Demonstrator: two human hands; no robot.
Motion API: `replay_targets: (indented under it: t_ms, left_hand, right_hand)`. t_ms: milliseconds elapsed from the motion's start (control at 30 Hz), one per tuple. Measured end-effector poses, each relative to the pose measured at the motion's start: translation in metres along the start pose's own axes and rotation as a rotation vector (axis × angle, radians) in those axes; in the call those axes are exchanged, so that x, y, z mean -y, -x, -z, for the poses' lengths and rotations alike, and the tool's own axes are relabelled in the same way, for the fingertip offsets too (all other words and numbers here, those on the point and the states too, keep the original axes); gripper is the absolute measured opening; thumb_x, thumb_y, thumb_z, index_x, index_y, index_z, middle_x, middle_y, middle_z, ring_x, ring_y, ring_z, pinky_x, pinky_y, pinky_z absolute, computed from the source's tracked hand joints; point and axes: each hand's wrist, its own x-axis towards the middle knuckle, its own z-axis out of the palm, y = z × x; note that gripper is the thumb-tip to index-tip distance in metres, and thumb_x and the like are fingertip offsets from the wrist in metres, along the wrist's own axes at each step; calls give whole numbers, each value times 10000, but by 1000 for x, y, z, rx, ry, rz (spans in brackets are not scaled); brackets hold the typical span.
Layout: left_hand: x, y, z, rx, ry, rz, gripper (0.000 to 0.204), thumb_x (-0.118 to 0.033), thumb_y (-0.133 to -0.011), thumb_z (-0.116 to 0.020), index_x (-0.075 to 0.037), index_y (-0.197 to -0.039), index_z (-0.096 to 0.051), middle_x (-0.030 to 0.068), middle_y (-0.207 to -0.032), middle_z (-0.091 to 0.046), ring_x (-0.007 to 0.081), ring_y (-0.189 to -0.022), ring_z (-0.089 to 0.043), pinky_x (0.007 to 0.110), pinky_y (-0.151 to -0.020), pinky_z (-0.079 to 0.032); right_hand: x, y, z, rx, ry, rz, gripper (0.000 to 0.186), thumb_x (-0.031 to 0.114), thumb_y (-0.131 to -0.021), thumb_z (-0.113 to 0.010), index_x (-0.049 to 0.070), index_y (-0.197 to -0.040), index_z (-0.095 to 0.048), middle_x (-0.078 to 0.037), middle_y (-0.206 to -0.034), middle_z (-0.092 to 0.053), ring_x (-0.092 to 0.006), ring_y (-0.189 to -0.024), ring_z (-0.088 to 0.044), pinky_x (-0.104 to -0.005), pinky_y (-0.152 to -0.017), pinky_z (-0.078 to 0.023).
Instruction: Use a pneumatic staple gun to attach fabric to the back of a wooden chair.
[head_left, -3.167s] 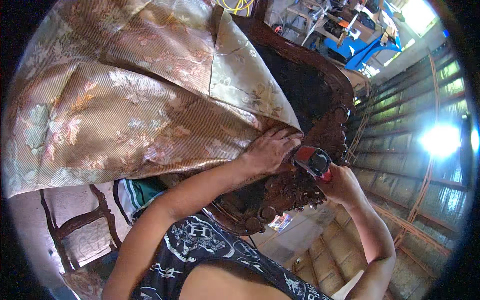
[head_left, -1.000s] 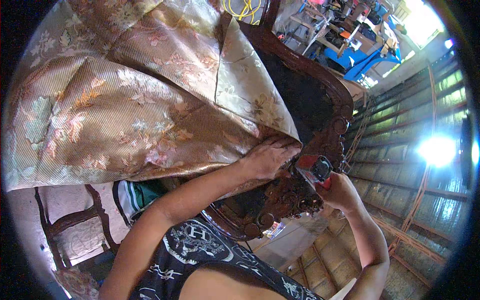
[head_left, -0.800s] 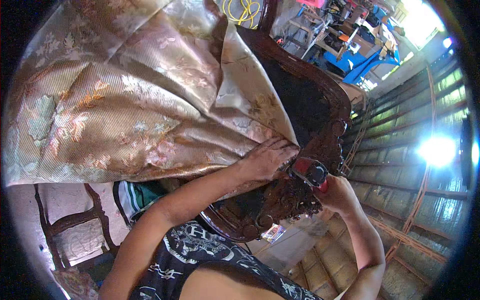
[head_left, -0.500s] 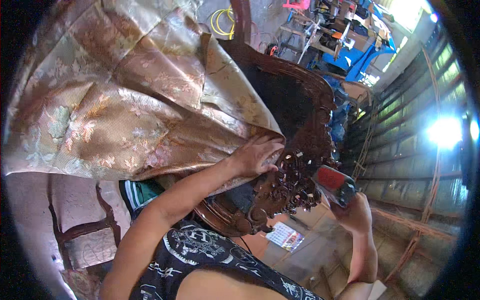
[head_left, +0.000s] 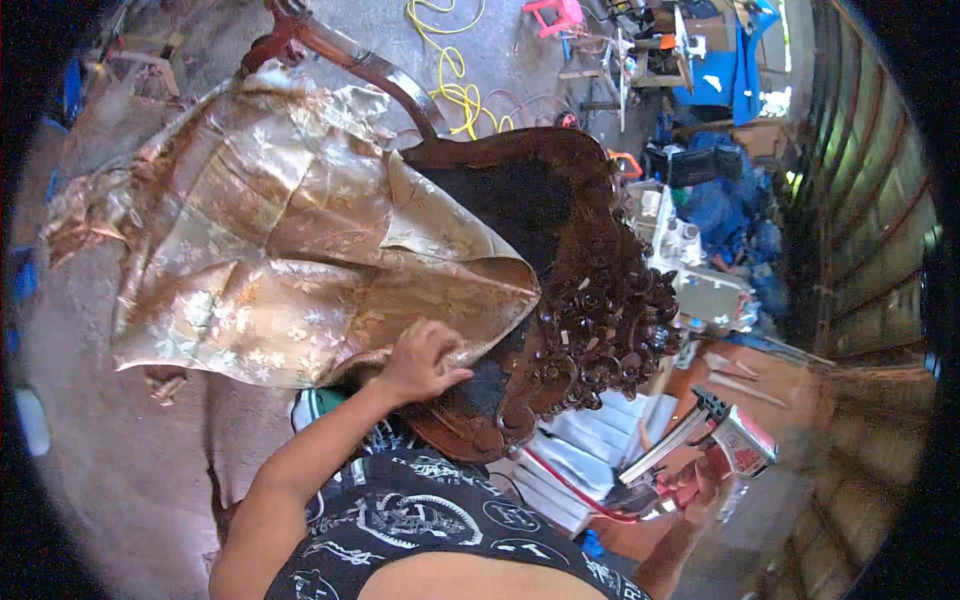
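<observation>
A gold, flower-patterned fabric (head_left: 270,250) is draped over the left part of a carved dark wooden chair back (head_left: 600,320), its pointed corner lying on the black panel (head_left: 520,205). My left hand (head_left: 425,365) rests at the fabric's near edge, fingers half bent and the thumb apart from them. Low at the right, my right hand (head_left: 700,492) is closed round a silver and black staple gun (head_left: 745,445), held away from the chair. A red hose (head_left: 570,480) runs close by it.
A curved wooden chair arm (head_left: 365,70) stretches toward the far left. Yellow hose (head_left: 460,95) lies coiled on the floor beyond. A pink stool (head_left: 552,17), blue bundles (head_left: 725,205) and cluttered equipment stand at the far right. Corrugated wall (head_left: 880,250) lines the right side.
My left hand has slid from the fabric's corner back along its near edge. My right hand has lowered with the staple gun, which has turned. The view has shifted, showing more floor.
</observation>
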Motion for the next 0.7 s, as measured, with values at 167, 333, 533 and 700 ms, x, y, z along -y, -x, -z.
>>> replay_targets:
  t_ms: [167, 333, 533, 700]
  left_hand:
    - [-3, 43, 33, -49, -345, 30, 370, -224, -748, -726, -81, -1068, -607, 127, -1055, -591, 333, -1022, -552, 432, -887, -449]
    - [-29, 53, 14, -260, -363, 165, 372, -246, -790, -710, -71, -1103, -611, 133, -1081, -605, 337, -1034, -565, 418, -903, -453]
    - [-21, 71, -12, -116, -335, 441, 284, -244, -912, -586, -14, -1074, -616, 199, -1041, -647, 370, -972, -622, 421, -837, -480]
    - [-95, 72, -20, -441, -484, 616, 267, -170, -898, -597, -39, -1130, -576, 209, -1038, -645, 391, -966, -620, 431, -829, -482]
  right_hand:
    - [-105, -17, 32, -132, -64, -227, 251, 113, -836, -696, -32, -995, -567, -73, -615, -571, -173, -430, -546, -341, -418, -516]
    - [-262, -46, 35, -49, -63, -539, 293, 182, -856, -685, 11, -1017, -508, -64, -603, -547, -184, -422, -535, -339, -392, -486]
    - [-389, -47, -15, 245, -73, -672, 165, 182, -836, -691, 37, -872, -621, -41, -601, -560, -152, -463, -550, -322, -423, -477]
    - [-513, -28, -35, 507, -121, -767, 190, 162, -833, -695, 30, -925, -595, -34, -589, -536, -152, -442, -533, -314, -408, -454]
